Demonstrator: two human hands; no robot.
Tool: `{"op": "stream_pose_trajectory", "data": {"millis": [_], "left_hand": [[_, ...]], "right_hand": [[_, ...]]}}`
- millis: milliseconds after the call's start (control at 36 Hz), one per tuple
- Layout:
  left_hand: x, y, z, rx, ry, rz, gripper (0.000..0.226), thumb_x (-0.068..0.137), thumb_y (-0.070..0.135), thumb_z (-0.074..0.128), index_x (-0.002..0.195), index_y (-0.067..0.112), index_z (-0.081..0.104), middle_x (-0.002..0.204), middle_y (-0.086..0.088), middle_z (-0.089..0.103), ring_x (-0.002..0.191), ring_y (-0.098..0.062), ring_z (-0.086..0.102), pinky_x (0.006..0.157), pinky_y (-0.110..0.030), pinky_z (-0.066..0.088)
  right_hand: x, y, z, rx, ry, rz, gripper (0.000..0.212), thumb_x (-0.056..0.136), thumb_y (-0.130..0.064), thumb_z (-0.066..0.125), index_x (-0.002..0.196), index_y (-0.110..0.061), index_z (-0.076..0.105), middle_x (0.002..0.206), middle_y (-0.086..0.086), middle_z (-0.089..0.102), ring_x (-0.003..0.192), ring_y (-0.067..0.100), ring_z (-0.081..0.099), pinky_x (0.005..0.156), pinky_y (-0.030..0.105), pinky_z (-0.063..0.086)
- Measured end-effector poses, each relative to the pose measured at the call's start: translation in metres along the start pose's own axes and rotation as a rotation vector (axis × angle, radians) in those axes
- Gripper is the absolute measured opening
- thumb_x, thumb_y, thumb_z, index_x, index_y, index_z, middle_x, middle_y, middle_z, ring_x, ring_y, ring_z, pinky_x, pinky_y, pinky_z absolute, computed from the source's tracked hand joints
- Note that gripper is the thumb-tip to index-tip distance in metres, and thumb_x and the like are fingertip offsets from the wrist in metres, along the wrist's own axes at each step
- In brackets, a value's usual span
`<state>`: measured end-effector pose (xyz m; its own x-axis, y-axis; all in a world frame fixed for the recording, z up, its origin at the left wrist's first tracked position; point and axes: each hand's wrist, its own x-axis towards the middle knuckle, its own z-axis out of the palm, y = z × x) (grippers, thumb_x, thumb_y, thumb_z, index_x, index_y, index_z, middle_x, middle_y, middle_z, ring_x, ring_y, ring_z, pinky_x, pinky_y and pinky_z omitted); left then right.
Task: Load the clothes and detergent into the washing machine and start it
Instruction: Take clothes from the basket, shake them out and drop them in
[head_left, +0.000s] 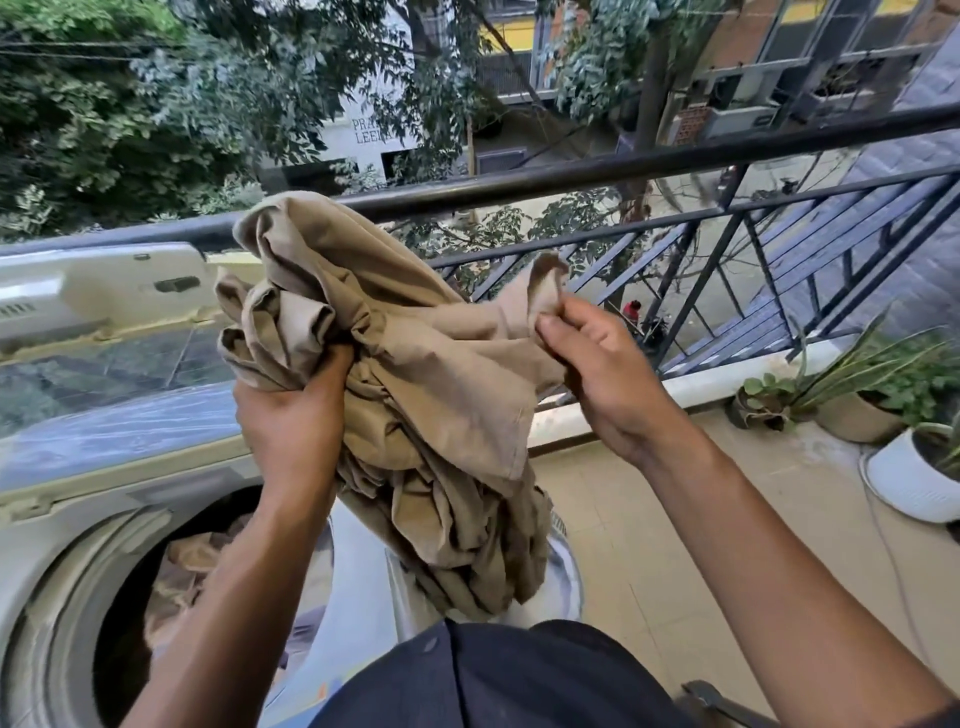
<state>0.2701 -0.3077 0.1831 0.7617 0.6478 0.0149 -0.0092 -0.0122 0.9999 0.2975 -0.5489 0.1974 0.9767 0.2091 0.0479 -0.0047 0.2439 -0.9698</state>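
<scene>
A big crumpled tan cloth (415, 374) hangs in front of me, above the open door of the washing machine (67, 525). My left hand (291, 421) grips a thick bunch of the cloth from below. My right hand (602, 364) pinches one corner of it between thumb and fingers, off to the right. The front-loading drum opening (171, 566) sits at the lower left, with some tan fabric lying inside it. The open round door (561, 571) shows partly behind the hanging cloth. No detergent is in view.
A black balcony railing (623, 171) runs across behind the cloth. Potted plants (852, 400) and a white pot (904, 473) stand on the tiled floor at the right. The machine's top (114, 431) is covered with shiny plastic. My dark clothing (493, 675) fills the bottom.
</scene>
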Motion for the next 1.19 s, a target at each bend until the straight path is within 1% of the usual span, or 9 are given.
{"op": "stream_pose_trajectory", "data": {"millis": [139, 306, 389, 500, 667, 806, 861, 1028, 1194], "left_hand": [[-0.004, -0.001, 0.005, 0.008, -0.112, -0.002, 0.036, 0.073, 0.049, 0.085, 0.106, 0.040, 0.075, 0.106, 0.017, 0.078, 0.102, 0.002, 0.072, 0.093, -0.031, 0.058], [-0.018, 0.006, 0.009, 0.082, -0.375, 0.102, 0.068, 0.066, 0.068, 0.070, 0.124, 0.034, 0.059, 0.120, 0.021, 0.067, 0.115, 0.005, 0.062, 0.095, -0.011, 0.049], [-0.023, 0.006, 0.015, 0.280, -0.417, 0.174, 0.061, 0.065, 0.051, 0.088, 0.114, 0.043, 0.054, 0.111, 0.024, 0.063, 0.107, 0.013, 0.053, 0.081, 0.004, 0.038], [-0.020, -0.001, 0.020, 0.295, -0.263, 0.152, 0.044, 0.067, 0.029, 0.095, 0.091, 0.046, 0.062, 0.092, 0.032, 0.063, 0.101, 0.004, 0.062, 0.072, -0.008, 0.043], [-0.008, -0.016, 0.013, 0.171, -0.126, 0.078, 0.068, 0.057, 0.051, 0.091, 0.121, 0.034, 0.071, 0.110, 0.015, 0.075, 0.107, -0.010, 0.070, 0.089, -0.025, 0.051], [-0.007, -0.004, 0.007, 0.064, -0.102, 0.089, 0.054, 0.059, 0.044, 0.091, 0.110, 0.042, 0.074, 0.106, 0.025, 0.075, 0.106, 0.006, 0.069, 0.094, -0.024, 0.056], [-0.005, 0.005, 0.004, 0.017, -0.096, 0.094, 0.056, 0.056, 0.042, 0.093, 0.109, 0.044, 0.074, 0.103, 0.029, 0.075, 0.103, 0.011, 0.068, 0.092, -0.021, 0.055], [-0.005, 0.029, 0.002, -0.089, -0.091, 0.151, 0.050, 0.067, 0.025, 0.095, 0.108, 0.040, 0.070, 0.103, 0.032, 0.075, 0.104, 0.011, 0.069, 0.086, -0.012, 0.055], [-0.004, 0.037, -0.001, -0.100, -0.062, 0.157, 0.059, 0.059, 0.040, 0.095, 0.109, 0.047, 0.063, 0.117, 0.024, 0.073, 0.115, 0.003, 0.067, 0.109, -0.035, 0.054]], "right_hand": [[0.006, -0.015, 0.030, 0.260, -0.113, -0.048, 0.025, 0.105, -0.003, 0.047, 0.120, -0.010, 0.066, 0.107, 0.006, 0.076, 0.091, 0.014, 0.072, 0.080, 0.025, 0.059], [0.008, -0.014, 0.065, 0.276, -0.197, -0.015, 0.033, 0.105, -0.014, 0.047, 0.133, -0.008, 0.062, 0.127, 0.011, 0.070, 0.118, 0.021, 0.067, 0.103, 0.030, 0.053], [0.003, -0.016, 0.075, 0.302, -0.301, 0.015, 0.055, 0.104, -0.029, 0.043, 0.149, 0.003, 0.047, 0.152, 0.020, 0.052, 0.142, 0.031, 0.050, 0.120, 0.041, 0.038], [0.001, -0.014, 0.076, 0.339, -0.428, 0.149, 0.067, 0.106, -0.039, 0.032, 0.154, 0.008, 0.034, 0.160, 0.031, 0.035, 0.148, 0.040, 0.035, 0.129, 0.054, 0.015], [0.005, -0.005, 0.044, 0.206, -0.262, 0.088, 0.042, 0.098, -0.025, 0.052, 0.125, 0.004, 0.065, 0.124, 0.021, 0.070, 0.113, 0.027, 0.066, 0.097, 0.033, 0.055], [0.006, 0.055, 0.011, -0.476, 0.156, 0.086, 0.028, 0.086, 0.007, 0.061, 0.096, -0.017, 0.071, 0.097, 0.007, 0.076, 0.085, 0.016, 0.070, 0.072, 0.027, 0.055], [0.001, 0.078, -0.004, -0.832, 0.081, 0.207, 0.018, 0.086, -0.013, 0.064, 0.099, -0.023, 0.070, 0.100, 0.003, 0.074, 0.093, 0.024, 0.070, 0.082, 0.041, 0.058], [-0.016, 0.120, -0.015, -1.415, -0.398, 0.664, 0.080, 0.073, -0.042, 0.081, 0.142, -0.023, 0.046, 0.135, 0.013, 0.061, 0.123, 0.036, 0.060, 0.094, 0.041, 0.054], [-0.014, 0.152, -0.018, -1.465, -0.261, 0.584, 0.042, 0.095, -0.045, 0.055, 0.134, -0.031, 0.058, 0.136, 0.006, 0.064, 0.122, 0.033, 0.062, 0.091, 0.039, 0.052]]}}
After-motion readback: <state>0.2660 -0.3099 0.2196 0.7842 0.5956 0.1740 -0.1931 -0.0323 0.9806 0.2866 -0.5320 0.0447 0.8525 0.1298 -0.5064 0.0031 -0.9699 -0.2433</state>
